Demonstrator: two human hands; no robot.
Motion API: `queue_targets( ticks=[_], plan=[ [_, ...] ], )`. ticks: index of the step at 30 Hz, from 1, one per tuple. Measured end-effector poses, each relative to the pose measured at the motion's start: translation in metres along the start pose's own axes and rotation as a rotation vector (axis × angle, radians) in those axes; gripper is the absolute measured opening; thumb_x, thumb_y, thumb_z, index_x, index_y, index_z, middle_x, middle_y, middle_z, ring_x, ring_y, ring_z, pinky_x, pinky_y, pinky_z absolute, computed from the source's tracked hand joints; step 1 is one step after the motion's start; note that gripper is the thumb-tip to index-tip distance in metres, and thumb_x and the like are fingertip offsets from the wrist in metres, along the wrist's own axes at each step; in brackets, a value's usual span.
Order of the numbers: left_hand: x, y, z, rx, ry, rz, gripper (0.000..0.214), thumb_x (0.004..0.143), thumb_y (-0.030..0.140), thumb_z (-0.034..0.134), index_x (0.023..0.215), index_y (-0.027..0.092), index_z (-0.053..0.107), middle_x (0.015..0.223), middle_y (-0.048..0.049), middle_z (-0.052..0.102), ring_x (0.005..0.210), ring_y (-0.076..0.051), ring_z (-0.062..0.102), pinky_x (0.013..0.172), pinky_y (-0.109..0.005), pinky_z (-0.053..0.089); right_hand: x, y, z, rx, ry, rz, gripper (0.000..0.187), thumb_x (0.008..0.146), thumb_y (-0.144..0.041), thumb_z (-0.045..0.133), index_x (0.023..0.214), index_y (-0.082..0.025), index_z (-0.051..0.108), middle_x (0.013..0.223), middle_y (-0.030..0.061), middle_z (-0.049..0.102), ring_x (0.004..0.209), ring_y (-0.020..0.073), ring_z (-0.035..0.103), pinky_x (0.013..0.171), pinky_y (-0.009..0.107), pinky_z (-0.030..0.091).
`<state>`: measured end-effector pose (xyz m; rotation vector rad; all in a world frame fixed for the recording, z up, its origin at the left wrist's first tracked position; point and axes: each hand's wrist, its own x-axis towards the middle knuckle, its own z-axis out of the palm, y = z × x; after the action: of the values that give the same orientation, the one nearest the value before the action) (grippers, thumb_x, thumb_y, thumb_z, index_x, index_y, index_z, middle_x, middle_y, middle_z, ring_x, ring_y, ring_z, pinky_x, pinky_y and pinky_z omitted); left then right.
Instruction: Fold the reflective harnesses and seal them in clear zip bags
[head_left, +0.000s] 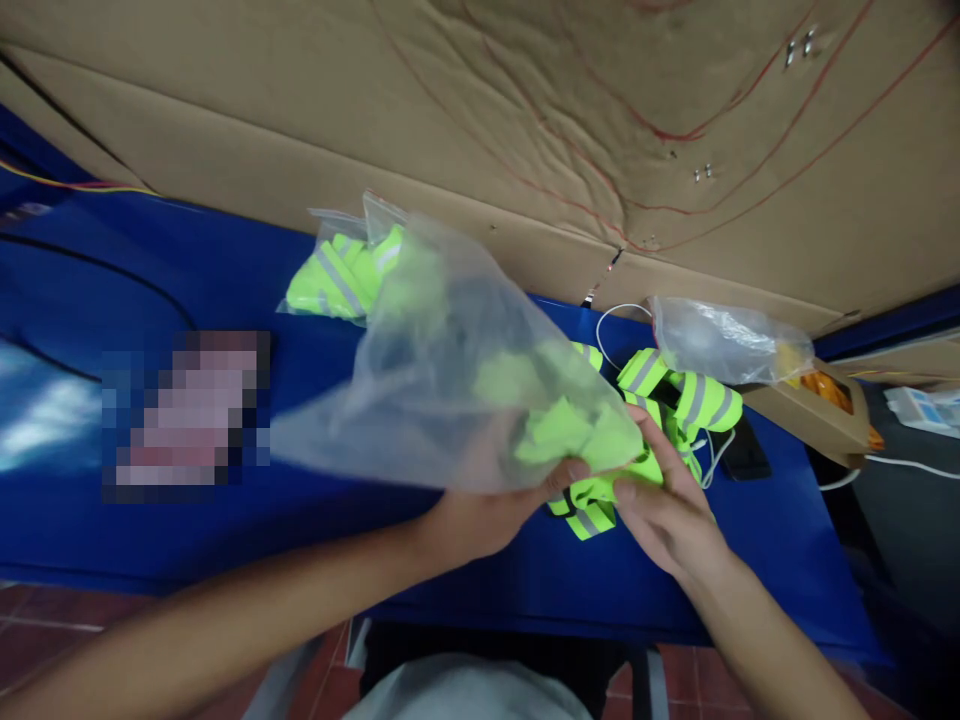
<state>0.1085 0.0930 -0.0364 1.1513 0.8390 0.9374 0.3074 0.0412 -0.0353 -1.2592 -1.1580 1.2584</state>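
A large translucent plastic bag [427, 400] is held slantwise above the table, with its narrow right end between my hands. Neon yellow-green material [566, 430] shows at that end; I cannot tell how much of it lies inside the bag. My left hand [487, 510] grips the bag's lower edge, its fingers partly hidden by the film. At the right end, my right hand [667, 505] is closed with thumb and fingers on the bag's edge. Under and beside my right hand lie neon straps [701, 400] with grey reflective stripes.
Filled clear bags of neon straps [334, 280] stand at the back left. A pixelated flat object [195, 410] lies on the blue table [315, 530]. At right are another plastic bag [727, 340], a dark phone [746, 450], white cables and a cardboard box [832, 420]. Cardboard [300, 130] forms the back wall.
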Motion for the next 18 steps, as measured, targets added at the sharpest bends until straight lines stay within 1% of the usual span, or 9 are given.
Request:
queue_targets(
  ticks=[1,3,6,8,10,12,13,15,18],
  plan=[
    [0.003,0.001,0.0,0.003,0.003,0.013,0.033,0.079,0.038,0.084,0.106,0.026,0.071,0.108,-0.0035,0.075,0.105,-0.03,0.069,0.101,-0.044,0.053,0.0,0.0,0.0,0.004,-0.015,0.036,0.057,0.082,-0.045,0.082,0.134,-0.036,0.059,0.119,0.0047,0.07,0.077,0.0176,0.07,0.061,0.029,0.06],
    [0.007,0.003,0.0,0.039,0.019,0.046,0.033,0.081,0.038,0.083,0.108,0.024,0.068,0.107,-0.005,0.074,0.104,-0.028,0.069,0.1,-0.043,0.054,0.0,0.0,0.0,-0.009,-0.025,0.098,0.06,0.081,-0.041,0.084,0.135,-0.035,0.059,0.116,0.0031,0.071,0.08,0.0173,0.07,0.066,0.029,0.061],
    [0.012,0.002,-0.003,0.054,0.024,0.058,0.039,0.082,0.04,0.082,0.112,0.021,0.067,0.111,-0.0077,0.073,0.109,-0.028,0.068,0.103,-0.044,0.052,0.001,-0.003,0.001,-0.084,0.006,0.088,0.049,0.084,-0.04,0.083,0.129,-0.031,0.063,0.112,0.0021,0.073,0.092,0.0198,0.071,0.073,0.028,0.061],
    [0.013,-0.001,-0.005,0.072,0.003,0.071,0.043,0.082,0.041,0.082,0.116,0.02,0.066,0.115,-0.0089,0.072,0.113,-0.028,0.067,0.106,-0.045,0.05,0.001,-0.008,0.003,-0.199,0.054,-0.009,0.039,0.086,-0.037,0.08,0.122,-0.029,0.066,0.107,0.001,0.073,0.091,0.0195,0.071,0.071,0.026,0.06],
    [0.013,-0.004,-0.007,0.098,-0.017,0.1,0.045,0.08,0.041,0.084,0.117,0.021,0.067,0.118,-0.0093,0.071,0.115,-0.029,0.066,0.108,-0.047,0.049,-0.001,-0.013,0.003,-0.332,0.076,-0.157,0.033,0.089,-0.032,0.078,0.119,-0.029,0.066,0.105,0.0005,0.073,0.092,0.0195,0.071,0.073,0.027,0.06],
    [0.012,-0.007,-0.006,0.095,-0.052,0.092,0.044,0.079,0.041,0.085,0.115,0.021,0.069,0.116,-0.0087,0.072,0.113,-0.03,0.067,0.107,-0.047,0.05,-0.002,-0.015,0.002,-0.423,0.049,-0.295,0.033,0.09,-0.028,0.075,0.121,-0.029,0.065,0.109,0.0013,0.072,0.096,0.0205,0.07,0.081,0.029,0.06],
    [0.011,-0.008,-0.005,0.078,-0.07,0.074,0.043,0.079,0.041,0.085,0.114,0.022,0.07,0.114,-0.0082,0.073,0.111,-0.029,0.068,0.105,-0.047,0.052,-0.003,-0.015,0.002,-0.442,0.034,-0.33,0.034,0.09,-0.026,0.074,0.122,-0.029,0.063,0.111,0.0016,0.072,0.097,0.0206,0.07,0.083,0.03,0.059],
    [0.01,-0.008,-0.001,0.014,-0.103,0.021,0.04,0.08,0.043,0.084,0.112,0.022,0.071,0.111,-0.0072,0.075,0.107,-0.028,0.07,0.1,-0.044,0.055,-0.003,-0.013,0.002,-0.427,0.048,-0.308,0.033,0.093,-0.028,0.072,0.123,-0.029,0.06,0.108,0.0011,0.071,0.092,0.0194,0.07,0.08,0.029,0.06],
    [0.008,-0.009,0.008,-0.106,-0.151,-0.039,0.034,0.086,0.046,0.079,0.109,0.02,0.073,0.108,-0.0072,0.076,0.106,-0.028,0.071,0.098,-0.042,0.057,-0.003,-0.006,0.007,-0.34,0.155,-0.178,0.029,0.095,-0.036,0.069,0.121,-0.028,0.057,0.098,0.0001,0.071,0.08,0.0175,0.069,0.07,0.028,0.059]
  ],
)
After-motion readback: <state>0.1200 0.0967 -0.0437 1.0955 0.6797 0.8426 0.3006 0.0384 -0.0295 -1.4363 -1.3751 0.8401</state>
